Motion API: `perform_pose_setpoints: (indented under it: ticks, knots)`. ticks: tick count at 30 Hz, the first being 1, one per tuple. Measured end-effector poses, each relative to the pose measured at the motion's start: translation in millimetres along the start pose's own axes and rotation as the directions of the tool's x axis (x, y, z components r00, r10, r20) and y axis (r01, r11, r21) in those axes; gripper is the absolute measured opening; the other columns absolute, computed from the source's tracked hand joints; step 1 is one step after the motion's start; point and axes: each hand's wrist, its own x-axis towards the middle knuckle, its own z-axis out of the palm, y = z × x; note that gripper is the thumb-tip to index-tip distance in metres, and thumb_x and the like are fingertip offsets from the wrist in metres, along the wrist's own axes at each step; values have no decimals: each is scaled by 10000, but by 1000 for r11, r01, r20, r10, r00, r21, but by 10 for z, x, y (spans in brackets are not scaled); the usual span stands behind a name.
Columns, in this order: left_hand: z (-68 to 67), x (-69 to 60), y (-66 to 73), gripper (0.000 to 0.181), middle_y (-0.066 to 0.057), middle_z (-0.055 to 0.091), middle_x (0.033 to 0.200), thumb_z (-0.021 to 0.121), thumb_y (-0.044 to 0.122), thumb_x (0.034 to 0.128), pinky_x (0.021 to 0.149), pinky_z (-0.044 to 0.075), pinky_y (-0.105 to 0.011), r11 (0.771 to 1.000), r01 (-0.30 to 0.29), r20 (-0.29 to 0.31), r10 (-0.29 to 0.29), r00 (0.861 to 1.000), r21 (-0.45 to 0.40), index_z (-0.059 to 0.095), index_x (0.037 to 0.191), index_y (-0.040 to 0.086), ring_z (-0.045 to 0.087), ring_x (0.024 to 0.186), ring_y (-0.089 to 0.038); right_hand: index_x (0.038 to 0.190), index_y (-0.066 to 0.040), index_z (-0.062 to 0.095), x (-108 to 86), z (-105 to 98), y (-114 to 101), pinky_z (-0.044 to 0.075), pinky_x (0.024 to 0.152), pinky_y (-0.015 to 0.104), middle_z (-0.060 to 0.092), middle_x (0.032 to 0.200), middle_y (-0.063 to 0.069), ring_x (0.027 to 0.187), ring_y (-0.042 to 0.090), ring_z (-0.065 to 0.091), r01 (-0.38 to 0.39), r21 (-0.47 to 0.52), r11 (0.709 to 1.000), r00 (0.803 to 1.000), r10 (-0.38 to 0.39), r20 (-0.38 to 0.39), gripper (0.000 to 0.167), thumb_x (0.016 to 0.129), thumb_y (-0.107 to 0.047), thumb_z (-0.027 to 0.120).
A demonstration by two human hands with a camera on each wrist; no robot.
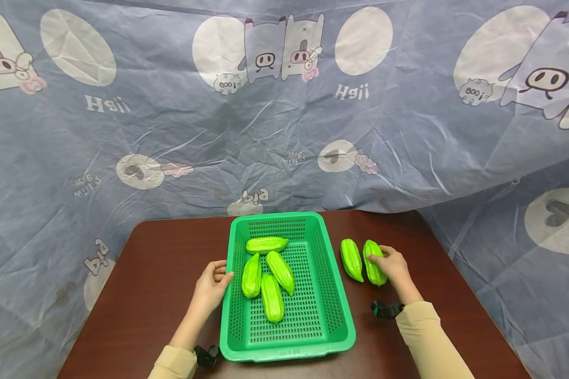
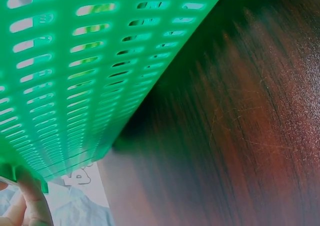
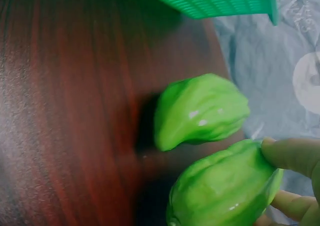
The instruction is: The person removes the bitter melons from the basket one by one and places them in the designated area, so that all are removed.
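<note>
A green plastic basket (image 1: 288, 353) with slotted walls stands on the table, several bright green ridged bitter melons (image 1: 272, 298) lying inside it. At its left rim, my left hand (image 1: 213, 284) holds on with the thumb over the edge and the fingers outside; in the left wrist view those fingers (image 2: 34, 198) show at the lower left corner. Right of the basket, my right hand (image 1: 392, 266) pinches a bitter melon (image 3: 225, 186) between thumb and fingers. Another bitter melon (image 3: 200, 110) lies on the table just left of the held one, apart from the hand.
The dark wooden table (image 1: 170, 263) extends on both sides of the basket. A grey-blue cloth (image 1: 265, 131) with cartoon pigs hangs behind the table and along its sides. Both wrists carry a small black device, like the one (image 1: 386, 309) on the right.
</note>
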Motion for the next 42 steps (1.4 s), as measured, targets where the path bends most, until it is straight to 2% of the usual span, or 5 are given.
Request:
perform_pose_setpoints:
  ticks: [12,18,31,36,42]
  knots:
    - [36,5,55,441,-209,588,1259,644,137,963,822,549,-412,999,-26,-12,26,1000,24,510,1364,9,613,1053,-303,1440,127,360,50,99,215,409,1027,594,375,1435,375,1279,531,412,-15,-52,999,999,14,-34,652,973,-267,585]
    - [39,6,53,436,-206,587,1252,647,133,961,814,550,-405,999,-28,-20,28,999,35,516,1358,11,615,1038,-294,1427,126,386,58,129,209,390,1043,601,387,1433,371,1286,534,404,-2,-90,996,999,-1,-33,637,976,-280,580]
    - [18,-10,51,459,-206,598,1247,641,155,969,818,555,-411,1000,-2,-29,3,1000,28,503,1383,15,618,1054,-309,1444,148,323,78,198,196,379,1055,604,375,1431,386,1293,533,399,48,-118,992,999,-50,-11,712,983,-335,570]
    - [15,-15,48,454,-202,600,1230,641,152,969,817,556,-405,1000,4,-35,-3,999,21,505,1381,18,618,1052,-305,1447,152,312,37,159,83,381,1048,607,390,1412,399,1286,532,407,80,-126,989,996,-84,-28,712,988,-335,555]
    - [14,-14,43,449,-198,596,1227,640,156,970,824,553,-406,1000,9,-31,-8,999,18,505,1377,25,611,1061,-305,1467,113,321,-48,48,-174,363,1060,615,378,1432,381,1311,521,384,124,-121,985,988,-134,-82,705,997,-359,552]
